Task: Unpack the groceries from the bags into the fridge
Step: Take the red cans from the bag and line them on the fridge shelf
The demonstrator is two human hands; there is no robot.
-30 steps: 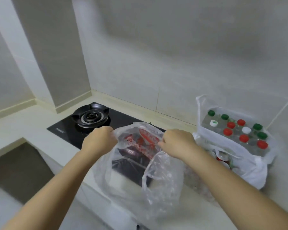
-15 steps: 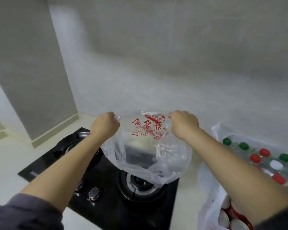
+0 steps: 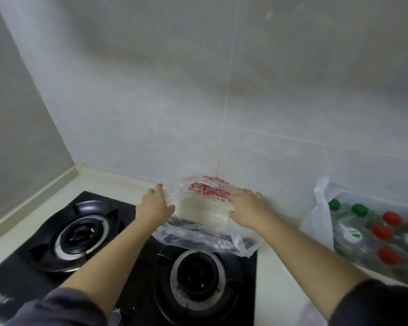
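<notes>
A clear plastic bag with red print lies crumpled and flattened on the counter against the back wall, its front edge hanging over the stove's rear. My left hand rests against the bag's left side with the fingers stretched forward. My right hand lies flat on the bag's right side, fingers apart. I cannot tell whether anything is inside the bag. At the right, a white plastic bag holds a pack of bottles with green, red and white caps.
A black two-burner gas stove fills the counter below my arms, with the left burner and right burner uncovered. Tiled walls close in behind and at the left. The pale counter runs along the wall.
The bag was held up in the air by its top edge with both fists. It now lies down against the back wall, and both hands have unclenched on top of it.
</notes>
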